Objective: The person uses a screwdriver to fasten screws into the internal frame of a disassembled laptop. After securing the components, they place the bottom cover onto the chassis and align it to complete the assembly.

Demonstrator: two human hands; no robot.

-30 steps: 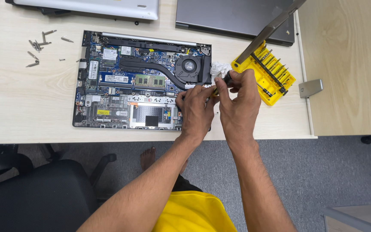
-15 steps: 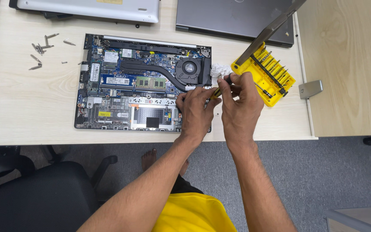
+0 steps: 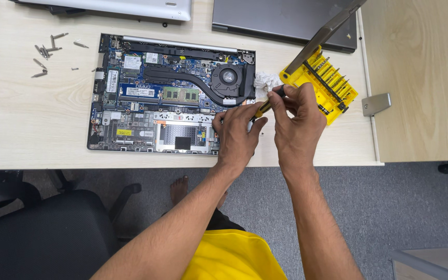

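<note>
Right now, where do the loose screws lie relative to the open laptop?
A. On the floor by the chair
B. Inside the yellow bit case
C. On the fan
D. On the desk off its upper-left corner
D: the screws lie scattered on the bare desk just off the upper-left corner of the laptop, far from both hands and the yellow bit case.

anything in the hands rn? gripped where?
A small yellow-and-black screwdriver. The right hand grips its handle end; the left hand pinches it lower, near the tip, at the opened laptop edge.
</note>
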